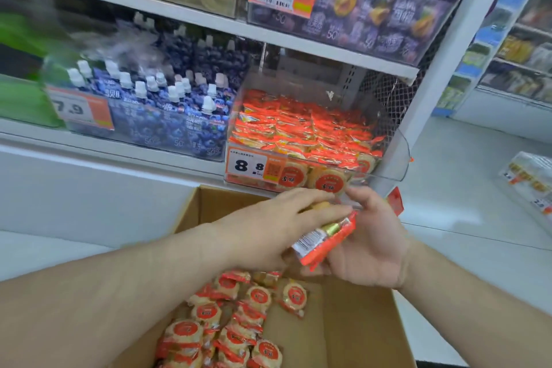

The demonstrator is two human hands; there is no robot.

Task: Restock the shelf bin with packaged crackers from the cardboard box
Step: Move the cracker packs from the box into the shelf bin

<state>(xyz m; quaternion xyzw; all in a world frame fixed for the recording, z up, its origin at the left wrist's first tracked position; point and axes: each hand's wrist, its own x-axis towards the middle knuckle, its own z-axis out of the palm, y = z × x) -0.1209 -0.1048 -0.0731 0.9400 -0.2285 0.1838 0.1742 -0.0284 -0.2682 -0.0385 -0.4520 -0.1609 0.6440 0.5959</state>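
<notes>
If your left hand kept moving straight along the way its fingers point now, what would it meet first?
Probably the palm of the right hand: the left hand points rightward across the red-wrapped cracker packet held between both hands. Depth is unclear, so it might pass just above.

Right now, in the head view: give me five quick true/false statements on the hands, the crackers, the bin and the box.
1. Both hands hold a cracker packet above the cardboard box. True: the left hand lies over it and the right hand is under it.
2. The cardboard box is empty. False: loose cracker packs lie on its floor.
3. The shelf bin already holds many orange-wrapped crackers. True.
4. The price tag on the cracker bin reads 12.0. False: it reads 8.8.
5. The bin left of the crackers holds canned drinks. False: it holds blue spouted pouches.
</notes>
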